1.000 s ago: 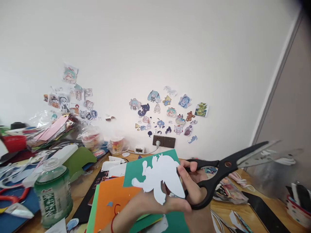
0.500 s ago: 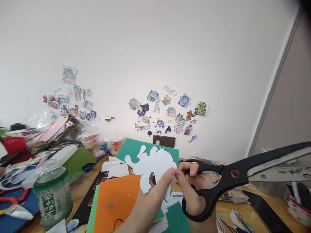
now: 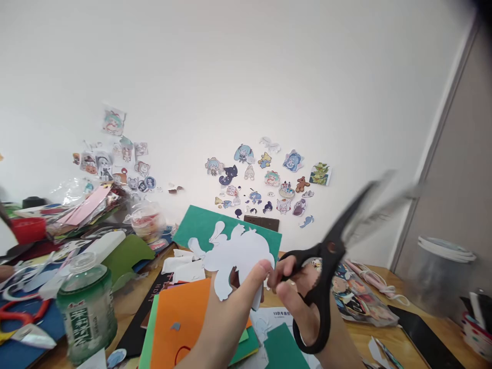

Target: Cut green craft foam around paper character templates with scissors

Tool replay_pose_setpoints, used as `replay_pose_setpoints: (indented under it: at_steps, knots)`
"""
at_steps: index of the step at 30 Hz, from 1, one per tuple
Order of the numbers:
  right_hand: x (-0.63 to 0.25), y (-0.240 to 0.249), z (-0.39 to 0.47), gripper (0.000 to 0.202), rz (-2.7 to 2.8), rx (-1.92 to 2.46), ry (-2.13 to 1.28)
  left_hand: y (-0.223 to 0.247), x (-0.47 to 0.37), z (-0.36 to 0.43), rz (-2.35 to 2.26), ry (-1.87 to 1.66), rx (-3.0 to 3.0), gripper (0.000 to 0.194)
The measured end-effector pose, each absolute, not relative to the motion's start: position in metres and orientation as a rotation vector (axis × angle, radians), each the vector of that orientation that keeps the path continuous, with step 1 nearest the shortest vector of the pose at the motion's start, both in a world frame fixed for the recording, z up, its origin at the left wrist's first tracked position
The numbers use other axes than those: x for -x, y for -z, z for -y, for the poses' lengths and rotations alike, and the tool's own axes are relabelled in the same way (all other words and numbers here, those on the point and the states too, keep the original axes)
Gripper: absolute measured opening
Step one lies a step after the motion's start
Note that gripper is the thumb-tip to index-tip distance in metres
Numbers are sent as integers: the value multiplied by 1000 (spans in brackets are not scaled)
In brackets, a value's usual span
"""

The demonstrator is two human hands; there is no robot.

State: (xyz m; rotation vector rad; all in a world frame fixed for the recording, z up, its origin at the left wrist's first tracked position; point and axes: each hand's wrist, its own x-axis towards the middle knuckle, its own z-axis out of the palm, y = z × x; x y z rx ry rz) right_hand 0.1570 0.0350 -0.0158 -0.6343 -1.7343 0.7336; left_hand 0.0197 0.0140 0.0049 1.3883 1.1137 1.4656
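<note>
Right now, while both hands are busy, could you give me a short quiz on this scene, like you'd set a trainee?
1. What tool is in the right hand?
2. True or false: the left hand holds the white cutout.
3. What colour is the sheet directly behind the cutout? a) orange b) green c) pink

Key: 1. Black-handled scissors. 2. True. 3. b.
</note>
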Motion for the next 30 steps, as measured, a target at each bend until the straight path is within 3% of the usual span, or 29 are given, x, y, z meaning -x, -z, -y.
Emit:
replay_pose_setpoints:
  at_steps: [5,8,13,19,30]
  knots:
    - [-150,1,-23,63,1964,657,-957,-10,-9,-14,-1278,-1734,-1231,32]
    - [-145,3,-20,54,2098,726,-1023,-14,-3,-14,-1347,-1772,-1195,30]
    - [-135,16,-30,71,2157,660,-1058,-17,0,-15,-1361,-1792,-1050,33]
    - [-133,-2,-22,55,2207,757,-1076,-16,0,-13,-1276,-1831,-1075,33]
    - [-128,18,-28,67,2180,706,-1007,-24,-1,-7,-1321,-1838,-1134,28]
